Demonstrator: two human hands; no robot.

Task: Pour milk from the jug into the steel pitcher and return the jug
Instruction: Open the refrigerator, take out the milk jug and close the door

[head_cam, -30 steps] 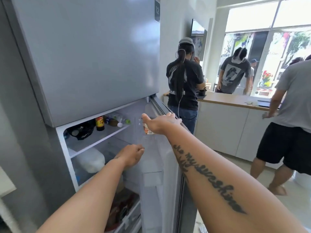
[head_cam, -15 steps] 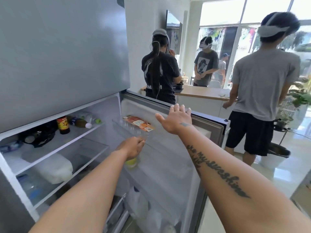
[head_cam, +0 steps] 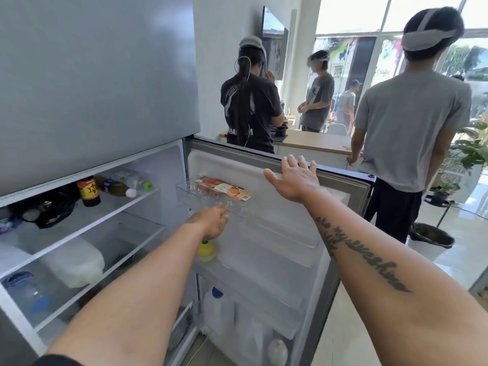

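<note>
The lower fridge door (head_cam: 343,186) stands wide open. My right hand (head_cam: 295,178) rests flat with straight fingers on the door's top edge. My left hand (head_cam: 211,223) reaches toward the door shelves, fingers loosely curled, holding nothing, just above a yellow-capped bottle (head_cam: 206,250). A white milk jug (head_cam: 76,265) lies on the middle fridge shelf at the left. Another white jug with a blue cap (head_cam: 217,310) stands in the bottom door bin. No steel pitcher is in view.
The top shelf holds a brown bottle (head_cam: 88,191), lying bottles and a black bag (head_cam: 50,207). An egg tray pack (head_cam: 224,190) sits in the upper door bin. Three people stand behind the door near a wooden counter (head_cam: 317,141). A black bin (head_cam: 430,237) stands on the floor at right.
The fridge door has swung wide open under my right hand. My left hand has moved forward toward the door shelves. The view has shifted right.
</note>
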